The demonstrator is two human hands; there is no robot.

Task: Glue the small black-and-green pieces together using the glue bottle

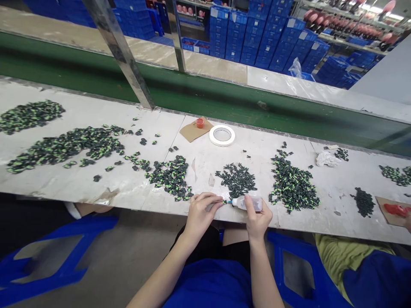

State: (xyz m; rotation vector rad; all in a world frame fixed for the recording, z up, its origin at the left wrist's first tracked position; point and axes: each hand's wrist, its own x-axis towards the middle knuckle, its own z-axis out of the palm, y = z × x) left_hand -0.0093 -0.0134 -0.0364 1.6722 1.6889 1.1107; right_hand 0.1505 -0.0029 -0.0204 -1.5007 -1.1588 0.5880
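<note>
Clear plastic bottle [249,202]: judged light, soft-walled, squeezable; best gripped mid-body, as wrapped by right hand [257,220]. Nozzle at 9 o'clock; piece [224,201] pinched there by left hand [199,213]. Table [128,192] edge; pile [236,179] at 12 o'clock.

The bottle [253,203] is translucent white with a blue tip. The held part [224,202] and the part heaps [293,186] are black with bright green marks. The worktable [112,184] is off-white, stained grey. The tape roll [222,135] is white; the cardboard [192,130] is brown, bearing a red cap [200,122]. The conveyor belt [224,100] is dark green. Crates [257,38] and stools [93,226] are blue.
</note>
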